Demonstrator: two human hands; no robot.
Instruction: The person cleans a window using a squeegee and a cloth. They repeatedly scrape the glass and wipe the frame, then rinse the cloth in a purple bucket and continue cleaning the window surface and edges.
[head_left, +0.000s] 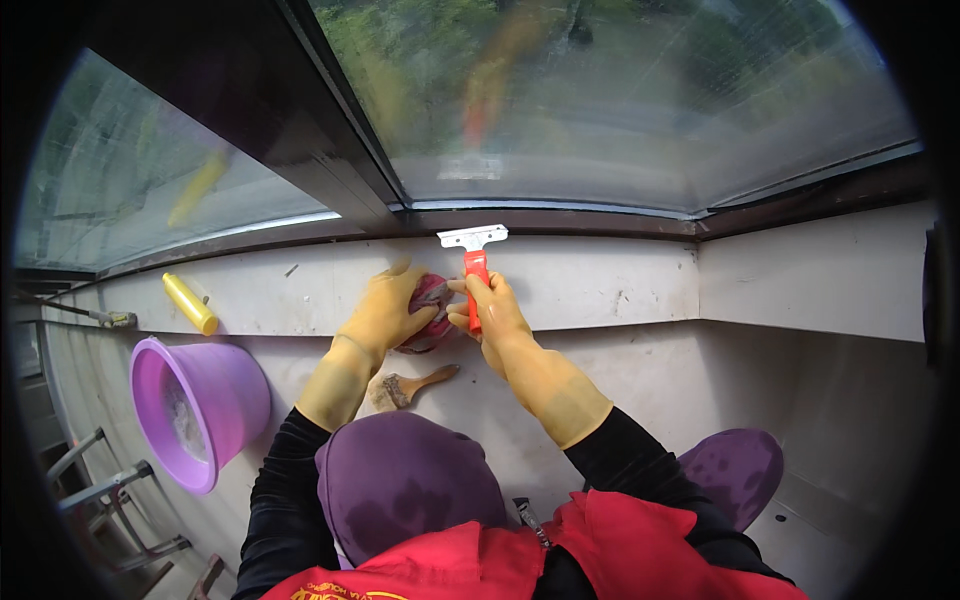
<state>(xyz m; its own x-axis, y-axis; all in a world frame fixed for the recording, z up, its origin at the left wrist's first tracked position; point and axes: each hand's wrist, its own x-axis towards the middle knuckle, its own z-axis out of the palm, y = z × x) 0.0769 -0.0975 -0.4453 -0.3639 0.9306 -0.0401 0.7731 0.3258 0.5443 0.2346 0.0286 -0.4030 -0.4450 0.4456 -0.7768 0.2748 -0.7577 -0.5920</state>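
My left hand (386, 304), in a yellow rubber glove, grips a crumpled red and grey cloth (429, 315) over the white ledge. In my right hand (499, 307), gloved the same way, is a scraper (475, 262) with a red handle and a wide metal head. Its head points away from me, towards the dark window frame (555, 223), and its reflection shows in the glass (600, 135). Below the cloth lies a flat brush (409, 386) with a wooden handle and pale, matted bristles. The cloth is partly hidden by my left fingers.
A purple bucket (244, 390) with foamy water stands at the left. On the ledge (600, 281) lie a yellow bottle (189, 304) and a long-handled tool (112, 319). A metal ladder (105, 487) is at the lower left. My knees (412, 480) are bent below my arms.
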